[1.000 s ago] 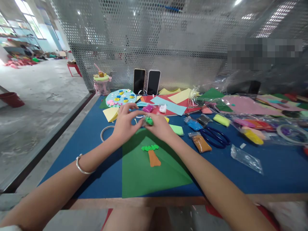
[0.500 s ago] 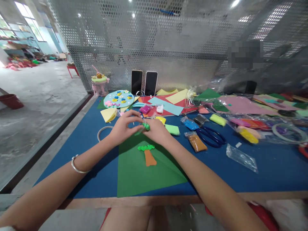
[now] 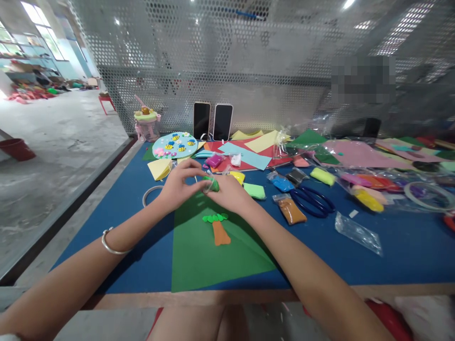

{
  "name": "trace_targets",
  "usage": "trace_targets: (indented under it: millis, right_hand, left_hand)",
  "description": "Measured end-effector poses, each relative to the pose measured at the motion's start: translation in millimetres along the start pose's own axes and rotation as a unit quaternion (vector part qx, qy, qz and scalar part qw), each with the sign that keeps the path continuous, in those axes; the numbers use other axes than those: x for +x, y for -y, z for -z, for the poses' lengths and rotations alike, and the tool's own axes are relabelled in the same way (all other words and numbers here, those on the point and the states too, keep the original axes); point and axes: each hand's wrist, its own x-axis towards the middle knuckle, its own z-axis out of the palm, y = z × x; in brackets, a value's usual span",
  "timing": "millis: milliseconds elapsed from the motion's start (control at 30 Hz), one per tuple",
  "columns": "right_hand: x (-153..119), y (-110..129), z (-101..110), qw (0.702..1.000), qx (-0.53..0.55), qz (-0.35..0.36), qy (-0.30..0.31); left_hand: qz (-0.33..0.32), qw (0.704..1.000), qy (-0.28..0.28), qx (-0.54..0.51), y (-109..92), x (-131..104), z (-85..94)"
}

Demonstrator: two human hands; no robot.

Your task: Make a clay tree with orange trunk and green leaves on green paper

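Observation:
Above the green paper sheet (image 3: 199, 265), my two hands meet at a small clear packet of green clay (image 3: 215, 185). My right hand (image 3: 231, 193) is closed around the packet, its fingertips hidden behind the hand. From the other side my left hand (image 3: 179, 185) pinches the packet's clear plastic with the thumb and a finger. On the sheet below lies a flat clay tree: an orange-brown trunk (image 3: 222, 233) topped by a wavy row of bright green clay (image 3: 215, 218).
Packets of clay, such as a brown one (image 3: 292, 210) and a light green one (image 3: 254, 191), lie right of my hands beside dark blue scissors (image 3: 313, 201). Behind are coloured papers (image 3: 245, 156), a round bee picture (image 3: 176, 146) and two phones (image 3: 222, 122) against a perforated metal panel (image 3: 284, 94).
My left thumb and finger have shifted slightly on the packet, and more of its clear plastic shows around the green clay. The clay tree stays in place on the sheet.

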Motion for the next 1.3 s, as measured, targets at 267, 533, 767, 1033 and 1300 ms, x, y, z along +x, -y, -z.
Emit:
trace_targets:
  millis: [267, 533, 767, 1033, 1300]
  right_hand:
    - [-2, -6, 11, 0.998, -0.033, -0.039, -0.036]
    - [-8, -58, 38, 0.959, -0.149, -0.214, -0.108]
    - [-6, -63, 31, 0.955, -0.183, -0.182, -0.149]
    - [8, 6, -4, 0.956, 0.237, 0.023, -0.169]
    - [-14, -39, 55, 0.998, -0.025, -0.016, -0.06]
  left_hand:
    - [0.205, 0.934, -0.258, -0.141, 30, 11, 25.8]
    - [0.203, 0.943, -0.239, -0.112, 45, 7, 32.1]
    - [0.237, 0.948, -0.15, -0.147, 32, 2, 10.6]
    - [0.231, 0.947, -0.071, -0.212, 8, -3, -10.3]
    - [0.208, 0.972, -0.058, -0.09, 15, -7, -5.3]
